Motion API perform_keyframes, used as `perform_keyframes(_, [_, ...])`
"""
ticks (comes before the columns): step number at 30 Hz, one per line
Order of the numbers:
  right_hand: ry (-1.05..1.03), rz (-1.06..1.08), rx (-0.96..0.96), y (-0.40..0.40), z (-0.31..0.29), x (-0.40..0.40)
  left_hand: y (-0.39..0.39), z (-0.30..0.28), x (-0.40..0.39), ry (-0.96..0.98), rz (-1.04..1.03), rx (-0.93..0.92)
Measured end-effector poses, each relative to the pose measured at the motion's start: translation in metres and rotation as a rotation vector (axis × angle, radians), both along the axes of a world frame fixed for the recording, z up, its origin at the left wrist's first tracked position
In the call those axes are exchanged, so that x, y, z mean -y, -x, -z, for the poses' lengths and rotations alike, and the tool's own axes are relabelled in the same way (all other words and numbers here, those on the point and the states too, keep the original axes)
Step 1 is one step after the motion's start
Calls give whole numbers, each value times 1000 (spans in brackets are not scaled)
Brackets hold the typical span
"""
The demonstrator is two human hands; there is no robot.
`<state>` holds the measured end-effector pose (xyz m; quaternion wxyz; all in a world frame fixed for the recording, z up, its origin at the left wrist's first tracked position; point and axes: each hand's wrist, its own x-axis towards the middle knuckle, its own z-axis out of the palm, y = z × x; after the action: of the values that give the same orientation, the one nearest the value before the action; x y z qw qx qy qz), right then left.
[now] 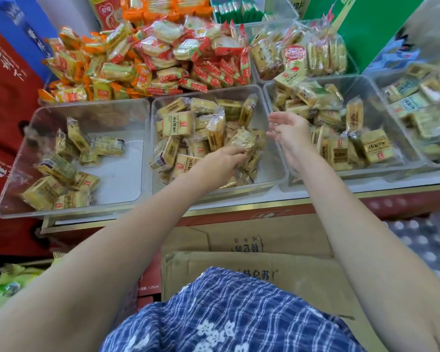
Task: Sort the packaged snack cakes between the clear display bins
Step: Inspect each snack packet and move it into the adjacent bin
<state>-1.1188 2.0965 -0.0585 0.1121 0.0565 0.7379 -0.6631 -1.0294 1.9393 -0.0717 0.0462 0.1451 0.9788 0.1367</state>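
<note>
three clear bins front me: the left bin (15,174) with roughly ten cakes, the middle bin (269,138) and right bin (391,97) too heaped to count. my left hand (224,158) curls round a snack cake (243,141) in the middle pile; my right hand (290,133) hangs empty, fingers loose, over the divide. mid-pick, i judge: next, lift and carry across.

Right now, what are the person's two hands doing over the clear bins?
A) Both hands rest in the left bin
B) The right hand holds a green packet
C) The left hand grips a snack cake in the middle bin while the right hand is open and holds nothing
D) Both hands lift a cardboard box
C: the left hand curls round a snack cake in the middle bin, and the right hand hangs open above the rim between bins.
</note>
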Motion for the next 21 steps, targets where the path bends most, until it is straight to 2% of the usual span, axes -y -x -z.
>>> perform_keyframes(1, [-3,-19,-12,-2,-3,0,-4,1,1,14,6,-9])
perform_keyframes(4, [-33,-128,-45,-8,-12,9,-17,6,17,-19,-91,-211])
perform_keyframes(7, [-43,-269,-81,-16,-23,32,-29,8,47,-89,-280,-348])
perform_keyframes(11, [-47,-454,-226,-28,-36,84,-55,9,93,-217,-529,-443])
perform_keyframes(14, [-125,-638,-302,-40,-40,134,-82,16,138,-181,-766,-439])
perform_keyframes(17, [-245,-755,-369,-52,-37,178,-116,27,188,-110,-1028,-321])
perform_keyframes(19, [-265,-750,-398,-50,-37,187,-134,33,206,-105,-1114,-249])
perform_keyframes(21, [-223,-729,-348,-44,-39,184,-144,39,208,-68,-1128,-192])
